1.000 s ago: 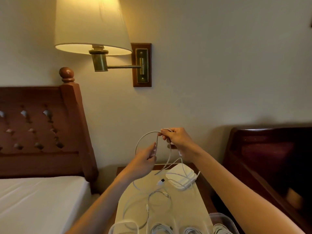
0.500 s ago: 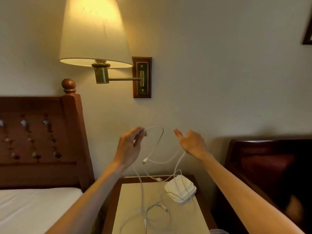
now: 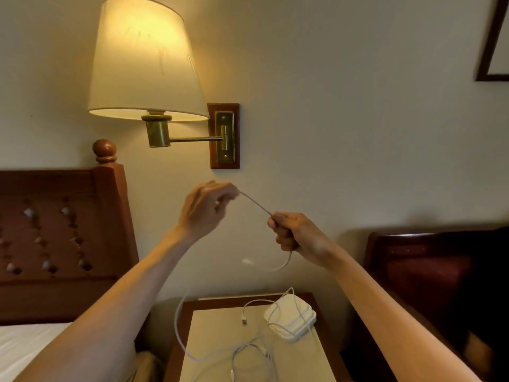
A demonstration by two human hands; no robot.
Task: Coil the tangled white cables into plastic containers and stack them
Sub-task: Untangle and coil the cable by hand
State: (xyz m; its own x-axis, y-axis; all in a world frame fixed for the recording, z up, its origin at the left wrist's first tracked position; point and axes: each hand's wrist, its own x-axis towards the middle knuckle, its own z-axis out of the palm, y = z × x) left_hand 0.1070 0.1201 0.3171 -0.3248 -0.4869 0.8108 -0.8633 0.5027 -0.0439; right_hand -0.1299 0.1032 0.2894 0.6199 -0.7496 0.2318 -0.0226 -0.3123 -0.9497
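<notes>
Both hands are raised in front of the wall with a white cable stretched taut between them. My left hand pinches one end of that stretch. My right hand grips the cable in its curled fingers, and a short tail curves out below it. From my left hand the cable hangs down behind my forearm to a tangle of white cables on the nightstand. A stack of white square containers sits on the nightstand with a cable draped over it.
A lit wall lamp hangs above my left hand. A wooden headboard and a white bed lie to the left. A dark wooden chair stands to the right of the nightstand.
My right hand, open half a second ago, has closed on the cable. The loose loop between the hands is now a taut straight stretch. The view has tilted upward.
</notes>
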